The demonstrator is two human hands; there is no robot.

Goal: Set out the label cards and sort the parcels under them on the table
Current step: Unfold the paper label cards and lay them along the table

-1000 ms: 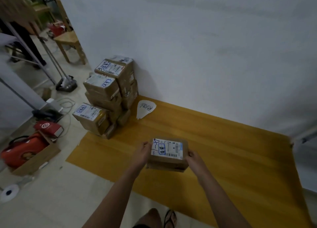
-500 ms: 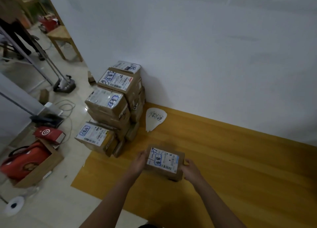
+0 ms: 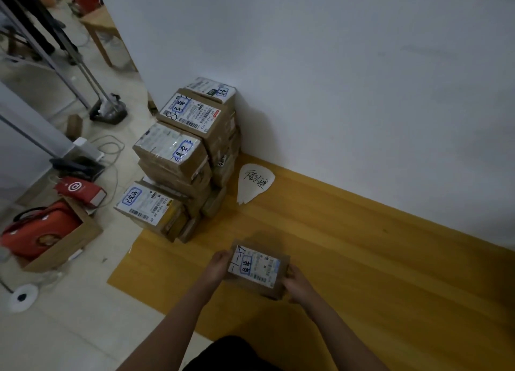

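Now we grip one parcel, left hand and right hand curled round its ends, low over the table. We judge this is sorting; next it likely goes under the label card beyond our fingers.

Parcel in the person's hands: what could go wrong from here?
1. The parcel is held by its ends between the left hand and right hand; a loose grip could drop it.
2. The stack of parcels stands tall at the table edge; a nudge might topple boxes to the floor.
3. Only one label card is out, so this parcel may land in the wrong place.
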